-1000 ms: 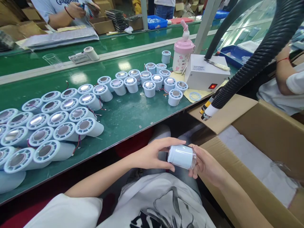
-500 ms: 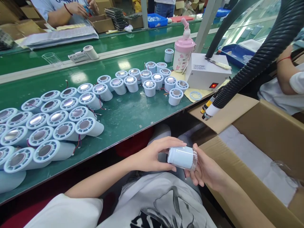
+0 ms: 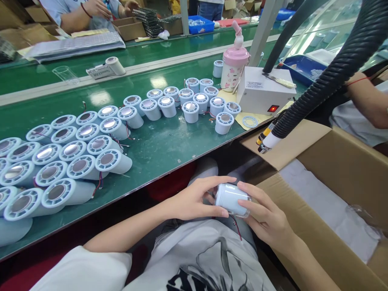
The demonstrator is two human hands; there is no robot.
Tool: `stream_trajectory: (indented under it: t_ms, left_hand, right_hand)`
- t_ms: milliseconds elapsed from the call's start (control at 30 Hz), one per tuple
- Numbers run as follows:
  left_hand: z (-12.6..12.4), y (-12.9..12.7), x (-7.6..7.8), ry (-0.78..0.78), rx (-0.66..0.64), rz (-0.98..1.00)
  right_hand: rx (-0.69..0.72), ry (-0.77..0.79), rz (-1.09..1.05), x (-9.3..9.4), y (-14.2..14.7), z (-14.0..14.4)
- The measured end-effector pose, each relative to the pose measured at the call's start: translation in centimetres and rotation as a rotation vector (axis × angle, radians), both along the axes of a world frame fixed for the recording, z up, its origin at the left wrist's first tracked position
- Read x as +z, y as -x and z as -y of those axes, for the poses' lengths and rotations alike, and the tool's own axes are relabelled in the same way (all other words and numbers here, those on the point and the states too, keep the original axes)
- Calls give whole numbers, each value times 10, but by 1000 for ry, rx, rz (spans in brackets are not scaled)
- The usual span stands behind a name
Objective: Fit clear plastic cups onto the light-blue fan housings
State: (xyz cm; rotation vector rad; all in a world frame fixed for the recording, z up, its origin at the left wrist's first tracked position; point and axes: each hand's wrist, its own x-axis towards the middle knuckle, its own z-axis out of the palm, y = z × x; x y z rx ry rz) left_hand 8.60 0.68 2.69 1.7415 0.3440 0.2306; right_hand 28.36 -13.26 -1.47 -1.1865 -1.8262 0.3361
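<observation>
I hold a pale blue cylindrical housing (image 3: 230, 199) on its side over my lap, below the table edge. My left hand (image 3: 194, 199) grips its left end with thumb and fingers. My right hand (image 3: 266, 220) wraps over its right end, where a clear cap sits, fingers across the top. A thin red wire (image 3: 235, 227) hangs beneath it. On the green table (image 3: 157, 151), several similar housings lie on their sides at the left (image 3: 112, 161) and several stand upright in the middle (image 3: 190, 111).
An open cardboard box (image 3: 333, 169) with white padding sits at my right. A black ribbed hose with a nozzle (image 3: 268, 141) hangs over its flap. A white device (image 3: 263, 95) and pink bottle (image 3: 233, 66) stand behind. Other people work at the far left and right.
My right hand has turned over the top of the housing, fingers now lying across its right end. The housing has shifted slightly lower and its wire now shows beneath.
</observation>
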Motion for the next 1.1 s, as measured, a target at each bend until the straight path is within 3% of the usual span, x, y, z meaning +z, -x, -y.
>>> stream_trajectory:
  t_ms: [200, 267, 400, 567, 800, 933, 1100]
  left_hand:
    - [-6, 1, -5, 11, -104, 119]
    - [-6, 2, -8, 89, -108, 106]
    - [-2, 2, -15, 228, -118, 49]
    - [1, 0, -22, 251, -146, 116]
    - [-3, -6, -9, -57, -90, 226]
    - [-4, -7, -10, 150, -59, 174]
    - [-6, -15, -19, 538, -99, -142]
  right_hand:
    - [39, 545, -766, -3, 2, 5]
    - [41, 652, -869, -3, 3, 5]
    - [-27, 755, -870, 1, 6, 6]
    - [-40, 741, -837, 4, 6, 7]
    - [64, 766, -950, 13, 1, 7]
    - [32, 720, -864, 12, -1, 10]
    - [-5, 472, -434, 2, -6, 12]
